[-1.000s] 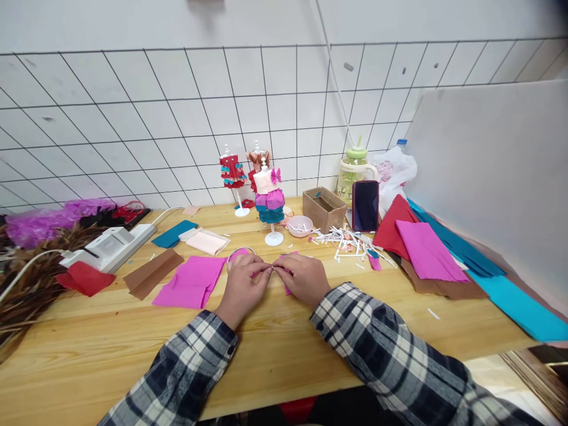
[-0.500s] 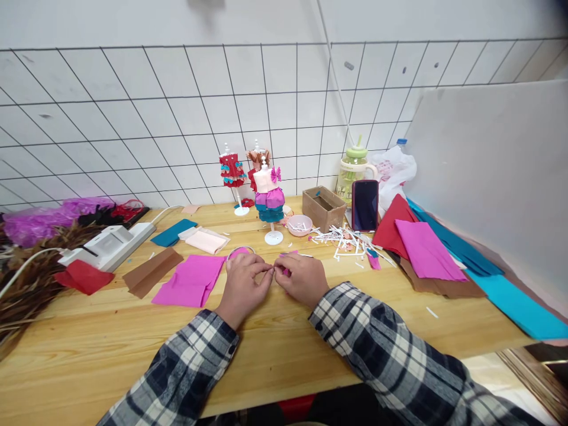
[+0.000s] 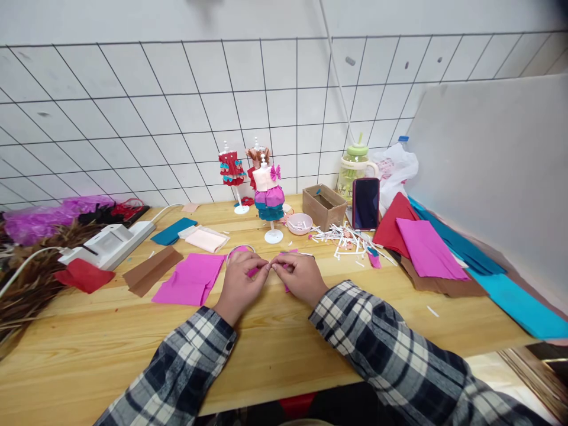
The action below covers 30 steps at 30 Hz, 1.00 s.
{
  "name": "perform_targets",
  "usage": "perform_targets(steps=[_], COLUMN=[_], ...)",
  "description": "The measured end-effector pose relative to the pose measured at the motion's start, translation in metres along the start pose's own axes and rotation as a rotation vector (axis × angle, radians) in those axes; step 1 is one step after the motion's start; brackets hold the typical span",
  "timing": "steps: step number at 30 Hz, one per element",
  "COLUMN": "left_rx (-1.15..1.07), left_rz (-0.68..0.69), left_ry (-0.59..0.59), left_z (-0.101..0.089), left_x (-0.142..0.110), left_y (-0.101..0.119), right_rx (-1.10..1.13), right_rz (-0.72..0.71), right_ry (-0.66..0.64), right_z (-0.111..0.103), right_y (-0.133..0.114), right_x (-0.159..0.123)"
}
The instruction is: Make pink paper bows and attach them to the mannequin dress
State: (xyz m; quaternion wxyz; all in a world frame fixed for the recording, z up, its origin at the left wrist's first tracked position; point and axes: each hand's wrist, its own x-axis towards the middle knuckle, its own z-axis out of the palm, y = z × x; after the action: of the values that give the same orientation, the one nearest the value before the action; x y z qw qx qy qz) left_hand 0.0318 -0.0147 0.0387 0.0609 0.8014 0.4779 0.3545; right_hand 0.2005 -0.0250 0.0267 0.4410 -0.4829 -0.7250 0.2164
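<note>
My left hand (image 3: 242,284) and my right hand (image 3: 304,278) meet fingertip to fingertip above the table, both pinched closed. Whatever is between the fingertips is too small and hidden to name. Behind my left hand a roll of tape or ring (image 3: 240,249) lies partly covered, with magenta showing inside it. A bit of magenta paper (image 3: 288,287) peeks out under my right hand, near a thin dark tool (image 3: 307,255) that is mostly hidden. To the left lies a folded sheet of magenta crepe paper (image 3: 189,279).
Small dress stands (image 3: 270,204) rise at the back. Beside them are a pink bowl (image 3: 300,223), a cardboard box (image 3: 323,207), white paper scraps (image 3: 346,241), a phone (image 3: 366,204) and a green-lidded bottle (image 3: 355,168). Colored paper (image 3: 430,248) lies right; a power strip (image 3: 109,245) lies left.
My hands stay together, fingertips touching. The right fingers shifted and curled half a second ago, then returned to a flatter pinch slightly higher and farther left. Nothing else has visibly moved.
</note>
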Motion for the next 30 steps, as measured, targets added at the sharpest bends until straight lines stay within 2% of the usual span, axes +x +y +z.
perform_targets(steps=[4, 11, 30], left_rx=[-0.025, -0.041, -0.030], left_rz=[-0.021, -0.052, -0.025], left_ry=[0.031, 0.000, -0.031], left_z=[0.0023, 0.0031, 0.0021], left_x=[0.0012, 0.0039, 0.0024], left_y=[-0.0012, -0.0018, 0.0046], right_rx=[-0.128, -0.235, -0.283], right_rz=[-0.093, -0.171, -0.082], right_ry=[-0.023, -0.020, -0.019], right_z=[-0.0017, -0.0007, -0.0036], right_y=[-0.0012, 0.0003, -0.0032], right_x=[-0.0027, -0.0051, -0.0031])
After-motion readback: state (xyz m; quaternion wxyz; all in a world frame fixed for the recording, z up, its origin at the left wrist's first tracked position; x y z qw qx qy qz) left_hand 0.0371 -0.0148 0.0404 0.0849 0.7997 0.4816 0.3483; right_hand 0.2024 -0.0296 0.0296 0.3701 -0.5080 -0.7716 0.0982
